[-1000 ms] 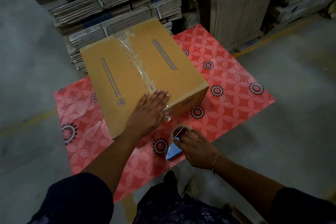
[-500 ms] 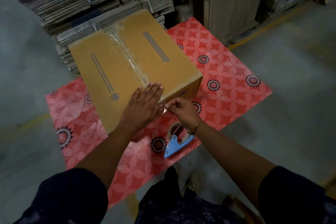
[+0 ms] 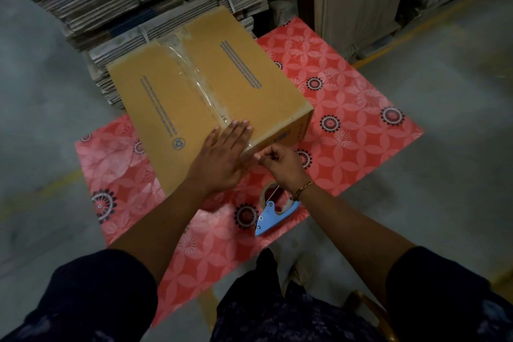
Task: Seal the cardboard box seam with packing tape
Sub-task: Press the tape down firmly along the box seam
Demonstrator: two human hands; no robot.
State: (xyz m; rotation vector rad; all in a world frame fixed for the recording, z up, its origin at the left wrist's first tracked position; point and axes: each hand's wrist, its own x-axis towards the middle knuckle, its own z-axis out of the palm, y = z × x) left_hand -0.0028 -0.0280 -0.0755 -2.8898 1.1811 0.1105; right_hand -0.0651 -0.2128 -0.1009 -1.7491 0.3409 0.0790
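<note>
A brown cardboard box (image 3: 244,83) stands on a red flowered mat (image 3: 355,108). Clear packing tape (image 3: 198,79) runs along its top seam from the far edge to the near edge. My left hand (image 3: 222,158) lies flat, fingers together, on the near end of the seam and over the box's front edge. My right hand (image 3: 280,161) is just right of it at the box's front face, fingers pinched on the tape's loose end. A blue tape dispenser (image 3: 273,208) with its roll lies on the mat below my right wrist.
Strapped bundles of flat cardboard (image 3: 144,0) are stacked right behind the box. Taller cardboard sheets (image 3: 358,0) lean at the back right. Grey concrete floor (image 3: 444,175) surrounds the mat. My legs and a shoe (image 3: 299,269) are at the mat's near edge.
My right hand left the dispenser on the mat and rose to the box's front edge, pinching the tape end. My left hand stayed flat on the seam. The camera tilted slightly.
</note>
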